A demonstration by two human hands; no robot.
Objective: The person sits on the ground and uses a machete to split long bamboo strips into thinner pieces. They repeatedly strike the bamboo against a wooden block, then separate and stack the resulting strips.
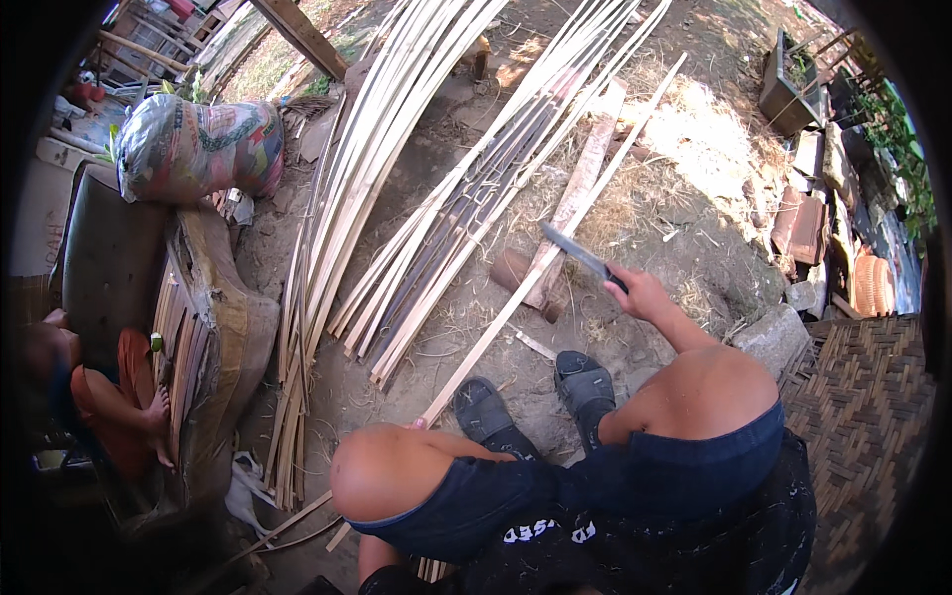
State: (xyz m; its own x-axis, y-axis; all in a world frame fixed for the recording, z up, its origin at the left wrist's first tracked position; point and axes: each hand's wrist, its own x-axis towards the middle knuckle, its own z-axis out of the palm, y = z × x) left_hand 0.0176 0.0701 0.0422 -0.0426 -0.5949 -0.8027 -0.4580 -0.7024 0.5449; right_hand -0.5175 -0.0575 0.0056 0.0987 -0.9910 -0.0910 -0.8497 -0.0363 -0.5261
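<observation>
My right hand [640, 294] is closed around the dark handle of a knife [580, 252], its blade pointing away to the left, by a long pale bamboo strip [508, 324]. That strip slants from the far right down past my left knee. My left hand [419, 423] grips it beside the knee; only a fingertip shows, the rest hidden behind my leg. Beneath the strip lie a short brown log [516, 268] and a flat wooden board [587, 164].
Long bundles of pale bamboo strips [372, 149] and mixed pale and dark strips [446, 233] lie ahead. A stuffed sack [198, 149] and worn seat [233, 317] are left, near another person's foot [157, 412]. A small white animal [246, 496] lies below. Stone [773, 342] and woven matting [863, 416] are right.
</observation>
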